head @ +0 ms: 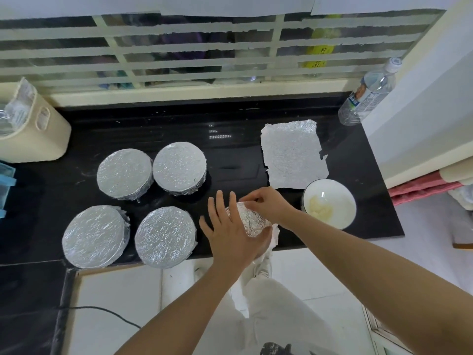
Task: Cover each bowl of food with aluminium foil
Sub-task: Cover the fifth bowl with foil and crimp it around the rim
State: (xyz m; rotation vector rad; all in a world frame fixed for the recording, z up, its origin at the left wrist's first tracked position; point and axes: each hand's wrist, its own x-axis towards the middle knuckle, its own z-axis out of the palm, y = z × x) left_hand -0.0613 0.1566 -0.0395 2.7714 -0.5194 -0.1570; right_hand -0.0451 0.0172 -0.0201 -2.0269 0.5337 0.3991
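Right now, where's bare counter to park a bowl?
Bare: back strip between cream basket and foil sheet; gap between back-right covered bowl and that sheet. Crowded: front row, left hand and right hand on half-wrapped bowl beside open bowl.

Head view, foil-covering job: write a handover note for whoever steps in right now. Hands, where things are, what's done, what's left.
Left hand: fingers straight, pressing the crumpled foil down over a bowl at the front edge of the counter; the bowl itself is hidden.
Right hand: pinches that foil's far edge.
Done: four wrapped, at left: back-left bowl, back-right bowl, front-left bowl, front-right bowl.
Left: finish this wrap; then the uncovered white bowl, likely with the loose foil sheet lying behind it.
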